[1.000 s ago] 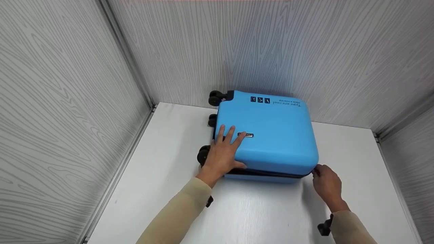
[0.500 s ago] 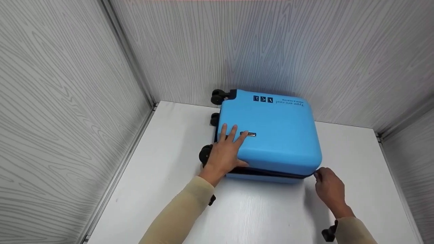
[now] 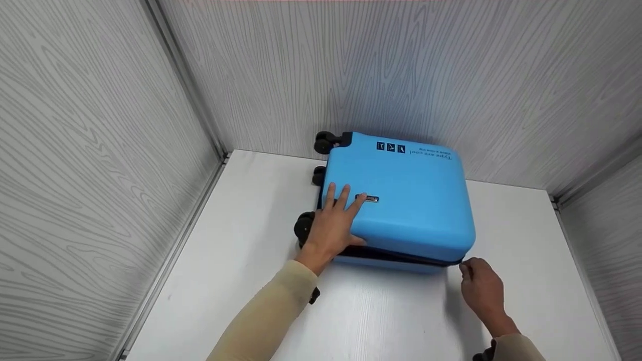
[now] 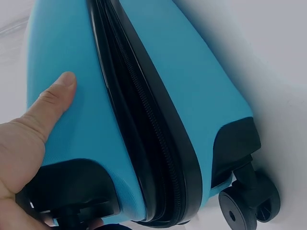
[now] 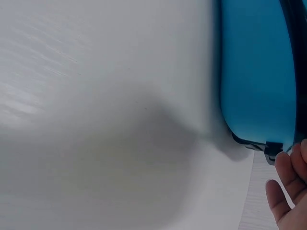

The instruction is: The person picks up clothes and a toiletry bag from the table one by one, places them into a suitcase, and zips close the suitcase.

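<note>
A light blue hard-shell suitcase (image 3: 401,185) lies flat on the white tabletop, wheels to the left. My left hand (image 3: 331,225) rests with fingers spread on its top shell, near the wheels. In the left wrist view the thumb (image 4: 53,103) lies along the side of the shell. A dark zipper seam (image 4: 144,100) runs round the suitcase, and its two black rims stand apart at the front left. At the front right corner my right hand (image 3: 482,288) pinches at the seam with curled fingers. The zipper pull there is mostly hidden by the fingers.
Black wheels (image 3: 303,226) stick out from the suitcase's left end. Grey wood-grain panels (image 3: 281,75) enclose the table at the back and sides. The suitcase's far edge lies close to the back panel. White tabletop (image 3: 381,316) stretches in front of the suitcase.
My right hand has moved toward me around the suitcase's front right corner. The suitcase has shifted slightly to the right in the head view, with the left hand still resting on it.
</note>
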Tool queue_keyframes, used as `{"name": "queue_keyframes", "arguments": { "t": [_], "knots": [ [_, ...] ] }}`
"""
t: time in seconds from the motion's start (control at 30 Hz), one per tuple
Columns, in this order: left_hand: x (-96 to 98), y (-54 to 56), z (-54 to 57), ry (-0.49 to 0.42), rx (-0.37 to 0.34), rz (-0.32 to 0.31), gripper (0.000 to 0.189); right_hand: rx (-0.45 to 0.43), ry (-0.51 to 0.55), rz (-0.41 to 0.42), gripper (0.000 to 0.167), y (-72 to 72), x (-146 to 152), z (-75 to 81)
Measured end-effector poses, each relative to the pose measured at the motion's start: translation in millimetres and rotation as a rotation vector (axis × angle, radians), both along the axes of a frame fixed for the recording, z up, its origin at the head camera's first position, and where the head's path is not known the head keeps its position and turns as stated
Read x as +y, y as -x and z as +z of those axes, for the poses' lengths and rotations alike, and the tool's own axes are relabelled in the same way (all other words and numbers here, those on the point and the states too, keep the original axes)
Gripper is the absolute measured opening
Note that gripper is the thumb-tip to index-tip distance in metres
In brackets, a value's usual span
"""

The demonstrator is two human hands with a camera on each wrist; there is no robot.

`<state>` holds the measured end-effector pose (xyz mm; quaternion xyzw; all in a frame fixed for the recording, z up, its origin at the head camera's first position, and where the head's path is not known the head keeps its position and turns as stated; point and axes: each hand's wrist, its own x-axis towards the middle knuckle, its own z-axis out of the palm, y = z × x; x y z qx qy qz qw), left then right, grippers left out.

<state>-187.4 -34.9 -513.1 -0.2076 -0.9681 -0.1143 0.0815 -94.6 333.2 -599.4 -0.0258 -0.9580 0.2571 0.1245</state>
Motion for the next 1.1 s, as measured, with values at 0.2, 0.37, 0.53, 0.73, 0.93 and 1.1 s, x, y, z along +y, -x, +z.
{"name": "queue_keyframes", "arguments": {
  "t": [0.2, 0.37, 0.53, 0.73, 0.93, 1.1],
  "knots": [
    [0.6, 1.9, -1.4, 0.003, 0.009, -0.011, 0.117, 0.102, -0.038, -0.009, 0.007, -6.0, -11.8, -2.6],
    [1.5, 3.3, -1.4, 0.023, 0.020, -0.007, 0.117, 0.176, -0.070, -0.012, 0.006, -8.5, -19.3, -6.7],
    [1.1, 4.0, -1.4, 0.035, 0.031, -0.013, 0.118, 0.183, -0.088, -0.004, 0.006, -14.6, -27.0, -7.4],
    [-2.4, 2.7, -3.3, 0.041, 0.060, -0.020, 0.118, 0.194, -0.075, -0.012, 0.005, -18.4, -37.7, -7.0],
    [-5.9, 2.1, -2.4, 0.021, 0.072, -0.023, 0.117, 0.255, -0.120, 0.039, 0.005, -18.5, -48.0, -7.4],
    [-9.8, 3.5, 0.0, 0.024, 0.036, -0.063, 0.117, 0.237, -0.120, 0.031, 0.006, -18.0, -51.4, -8.0]
  ]
}}
